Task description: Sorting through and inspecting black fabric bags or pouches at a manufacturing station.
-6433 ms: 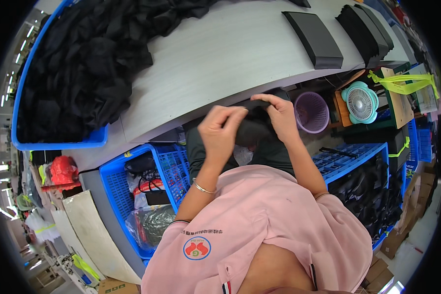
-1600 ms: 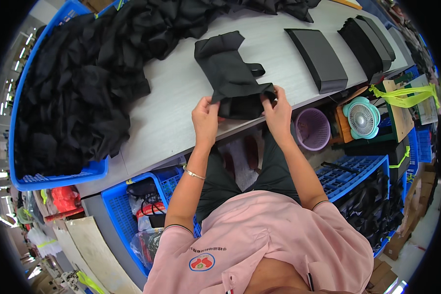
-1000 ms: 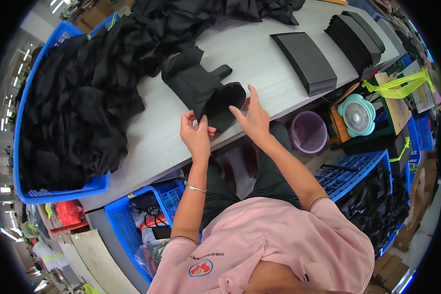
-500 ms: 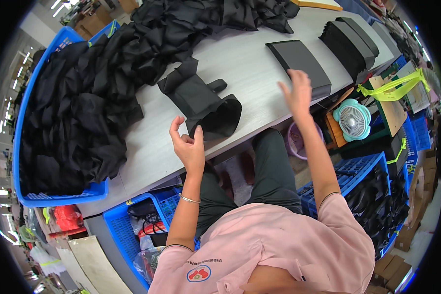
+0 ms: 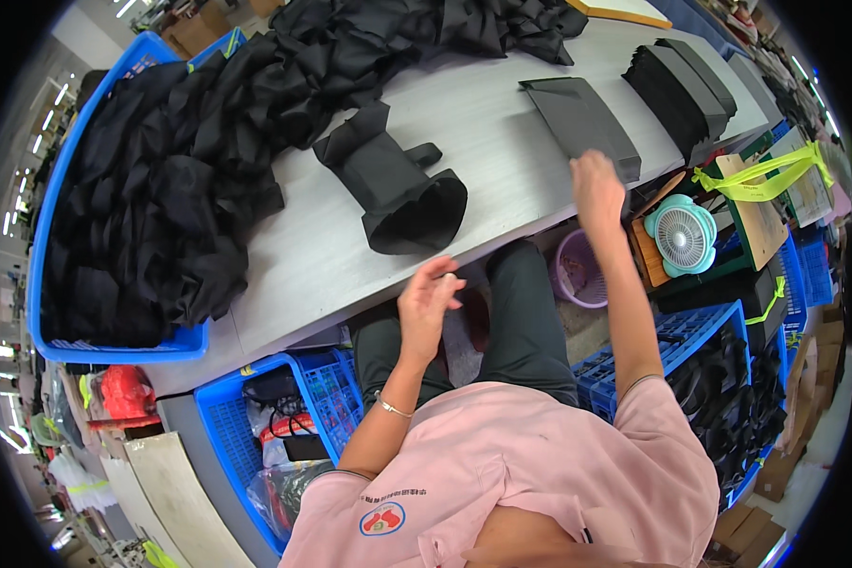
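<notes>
1 black bag [image 5: 393, 182] lies opened on the worktop [image 5: 317, 251], 12 o'clock from the left hand [image 5: 429, 308], grip apart. At 2 o'clock, the right hand [image 5: 598, 194] overlaps grey panels [image 5: 577, 114]; grip indeterminable. Heaped black cloth [image 5: 161, 208] appears unopened.

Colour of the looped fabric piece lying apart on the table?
The fabric piece is black; the head view shows it.

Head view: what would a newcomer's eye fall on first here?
Most likely the huge heap of black fabric, spreading from the blue bin at left along the table's far side. Then the turquoise fan at right, below the table, beside a purple basket. The right hand is at the near end of a dark grey stack.
</notes>
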Demonstrator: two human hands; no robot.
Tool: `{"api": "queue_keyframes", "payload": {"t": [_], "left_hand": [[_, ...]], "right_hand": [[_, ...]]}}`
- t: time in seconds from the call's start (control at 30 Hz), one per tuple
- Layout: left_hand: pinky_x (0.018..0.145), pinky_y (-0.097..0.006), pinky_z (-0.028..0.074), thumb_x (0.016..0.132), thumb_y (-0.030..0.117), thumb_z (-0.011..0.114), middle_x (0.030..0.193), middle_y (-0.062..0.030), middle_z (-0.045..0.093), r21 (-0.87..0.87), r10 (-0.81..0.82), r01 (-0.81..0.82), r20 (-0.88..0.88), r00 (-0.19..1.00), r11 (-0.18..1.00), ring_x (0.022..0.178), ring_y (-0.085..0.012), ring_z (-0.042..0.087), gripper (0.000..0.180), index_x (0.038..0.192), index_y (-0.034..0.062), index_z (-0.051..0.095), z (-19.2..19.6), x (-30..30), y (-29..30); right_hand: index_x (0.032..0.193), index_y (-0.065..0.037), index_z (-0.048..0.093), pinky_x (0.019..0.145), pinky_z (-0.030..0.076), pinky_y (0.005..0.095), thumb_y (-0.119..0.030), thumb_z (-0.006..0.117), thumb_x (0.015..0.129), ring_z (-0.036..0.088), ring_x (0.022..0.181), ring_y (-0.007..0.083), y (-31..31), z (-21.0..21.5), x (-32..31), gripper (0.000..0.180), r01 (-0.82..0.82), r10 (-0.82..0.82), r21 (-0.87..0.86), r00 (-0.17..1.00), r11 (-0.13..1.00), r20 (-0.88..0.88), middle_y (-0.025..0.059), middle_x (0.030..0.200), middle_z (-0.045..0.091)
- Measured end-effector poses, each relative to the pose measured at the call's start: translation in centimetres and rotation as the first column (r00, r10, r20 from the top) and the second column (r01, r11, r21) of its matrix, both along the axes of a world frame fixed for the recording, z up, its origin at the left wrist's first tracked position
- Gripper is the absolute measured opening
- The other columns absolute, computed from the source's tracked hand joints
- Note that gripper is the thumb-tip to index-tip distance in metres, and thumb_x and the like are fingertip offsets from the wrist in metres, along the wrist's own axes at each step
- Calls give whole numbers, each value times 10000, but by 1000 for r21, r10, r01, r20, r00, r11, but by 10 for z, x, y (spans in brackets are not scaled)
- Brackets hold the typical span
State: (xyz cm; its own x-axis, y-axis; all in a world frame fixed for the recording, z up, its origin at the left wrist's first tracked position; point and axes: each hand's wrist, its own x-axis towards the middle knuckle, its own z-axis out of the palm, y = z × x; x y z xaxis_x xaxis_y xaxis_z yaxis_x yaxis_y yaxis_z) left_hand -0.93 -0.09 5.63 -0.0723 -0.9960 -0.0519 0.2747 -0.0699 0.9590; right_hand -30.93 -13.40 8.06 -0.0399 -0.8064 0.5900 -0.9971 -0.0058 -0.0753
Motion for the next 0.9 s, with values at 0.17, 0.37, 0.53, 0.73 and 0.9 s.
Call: {"api": "queue_keyframes", "payload": {"t": [0.17, 0.37, 0.53, 0.73, 0.9], "left_hand": [[1122, -413, 332, 991, 584, 460, 1568, -146, 296, 237, -288, 401, -398, 871, 885, 1397, -261, 363, 812, 1555, 50, 222, -41, -35, 12], [1118, -417, 367, 886, 666, 564, 1492, -122, 419, 312, -337, 659, -666, 665, 684, 1347, -252, 439, 870, 1495, 79, 356, -61, -52, 27], [1104, -482, 415, 880, 465, 703, 1435, -178, 492, 73, -301, 599, -812, 500, 798, 1312, -343, 493, 729, 1413, 33, 459, -28, -51, 26], [1009, -440, 499, 910, 294, 694, 1164, -181, 672, 284, -168, 450, -660, 732, 846, 1112, -316, 640, 498, 1265, -33, 570, 0, -34, 27], [944, -401, 528, 908, 272, 700, 1081, -167, 697, 331, -110, 351, -572, 813, 876, 1025, -265, 666, 430, 1196, -30, 598, 9, -24, 26]], "right_hand": [[942, -11, 596, 721, 553, 393, -118, 596, 907, 647, 918, 321, 136, 7, 97, 113, -360, 328, 114, 916, 926, 230, 161, 1103, 638], [1021, 17, 555, 817, 519, 363, -83, 579, 947, 657, 961, 334, 220, 21, 115, 126, -553, 250, 279, 695, 785, 674, 218, 1205, 636], [979, 11, 577, 695, 471, 268, -92, 562, 971, 607, 775, 142, 234, 18, 93, 104, -660, 14, 231, 344, 714, 939, 86, 936, 663], [930, 10, 600, 625, 411, 203, -98, 610, 949, 506, 713, 25, 233, 17, 97, 110, -571, -121, 310, 344, 760, 931, -10, 766, 579], [1270, -3, 519, 780, 503, 308, -148, 630, 941, 645, 851, 190, 222, 19, 119, 376, -375, 281, 99, 821, 922, 496, 158, 997, 657]]}}
